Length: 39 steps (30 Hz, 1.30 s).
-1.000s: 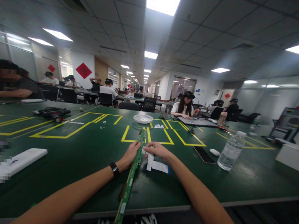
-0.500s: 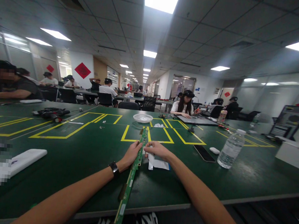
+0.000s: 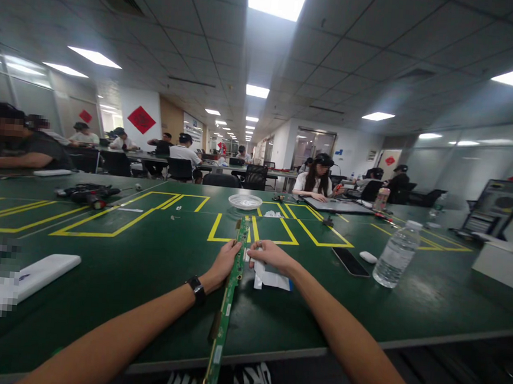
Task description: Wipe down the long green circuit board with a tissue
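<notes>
A long, narrow green circuit board (image 3: 224, 314) runs from the table's middle back over its near edge toward my lap. Near its far end my left hand (image 3: 225, 260) is closed around its left side, thumb on top. On the right side my right hand (image 3: 271, 256) pinches the end of a white flat ribbon cable (image 3: 271, 279), close against the board. The cable is folded and has a blue tip. Whether its pinched end sits in the board's connector is hidden by my fingers.
Beyond the board stands a clear plastic dish (image 3: 245, 202). To the right are a phone (image 3: 350, 262), a white earbud case (image 3: 368, 257) and a water bottle (image 3: 397, 255). A white device (image 3: 46, 273) lies at left. A co-worker (image 3: 317, 176) sits across the table.
The board's far end has shifted slightly left and its near end slightly right. My right hand keeps its pinch on the cable, almost in the same place.
</notes>
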{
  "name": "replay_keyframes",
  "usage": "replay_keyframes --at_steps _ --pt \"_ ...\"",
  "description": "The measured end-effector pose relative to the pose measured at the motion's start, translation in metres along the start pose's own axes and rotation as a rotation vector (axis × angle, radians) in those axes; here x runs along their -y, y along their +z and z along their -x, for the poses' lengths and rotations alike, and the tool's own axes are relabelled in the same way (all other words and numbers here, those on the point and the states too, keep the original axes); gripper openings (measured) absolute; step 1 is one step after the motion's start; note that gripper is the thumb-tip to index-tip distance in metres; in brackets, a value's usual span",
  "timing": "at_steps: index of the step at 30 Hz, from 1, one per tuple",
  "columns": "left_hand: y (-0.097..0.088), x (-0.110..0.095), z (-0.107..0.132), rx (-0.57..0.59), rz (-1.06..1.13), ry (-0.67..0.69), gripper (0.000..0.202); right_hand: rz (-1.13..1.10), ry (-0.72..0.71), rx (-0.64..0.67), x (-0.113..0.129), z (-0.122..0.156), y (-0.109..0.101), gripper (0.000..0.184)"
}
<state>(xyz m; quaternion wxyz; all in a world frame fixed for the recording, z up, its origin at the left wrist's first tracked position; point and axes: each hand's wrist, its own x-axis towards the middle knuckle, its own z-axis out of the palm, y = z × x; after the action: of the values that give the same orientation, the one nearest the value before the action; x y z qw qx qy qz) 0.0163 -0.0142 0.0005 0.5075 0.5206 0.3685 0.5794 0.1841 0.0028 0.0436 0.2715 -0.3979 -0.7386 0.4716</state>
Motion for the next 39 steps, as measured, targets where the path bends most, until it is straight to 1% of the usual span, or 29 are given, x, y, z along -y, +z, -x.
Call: replay_keyframes --at_steps 3,8,13,18,22,30,36,39 --pt "0.0010 -0.0026 0.0018 -0.006 -0.005 -0.004 0.032 0.002 0.011 0.004 -0.0005 -0.0005 0.0000 0.031" --pt "0.0027 -0.0056 0.0038 0.001 -0.011 -0.047 0.033 -0.033 0.028 0.012 -0.0024 -0.0018 -0.0006 0.032" --pt "0.0016 -0.0042 0.0027 -0.019 -0.027 0.000 0.035 -0.032 0.045 0.001 -0.0016 -0.0012 -0.0008 0.033" --pt "0.0008 -0.0032 0.0021 -0.007 -0.037 0.004 0.036 -0.071 0.060 0.005 -0.0050 -0.0028 -0.0009 0.035" --pt "0.0008 -0.0013 0.0002 -0.014 -0.044 0.015 0.034 -0.089 0.047 0.003 -0.0074 -0.0046 -0.0005 0.033" --pt "0.0008 -0.0015 -0.0003 -0.056 -0.093 0.047 0.029 -0.099 0.054 0.021 -0.0040 -0.0029 0.0001 0.032" --pt "-0.0011 0.0016 -0.0007 -0.022 -0.073 0.019 0.030 -0.109 0.055 0.017 -0.0070 -0.0043 -0.0007 0.033" --pt "-0.0013 0.0017 -0.0001 -0.014 -0.121 0.045 0.028 -0.091 0.060 0.011 -0.0078 -0.0042 -0.0005 0.032"
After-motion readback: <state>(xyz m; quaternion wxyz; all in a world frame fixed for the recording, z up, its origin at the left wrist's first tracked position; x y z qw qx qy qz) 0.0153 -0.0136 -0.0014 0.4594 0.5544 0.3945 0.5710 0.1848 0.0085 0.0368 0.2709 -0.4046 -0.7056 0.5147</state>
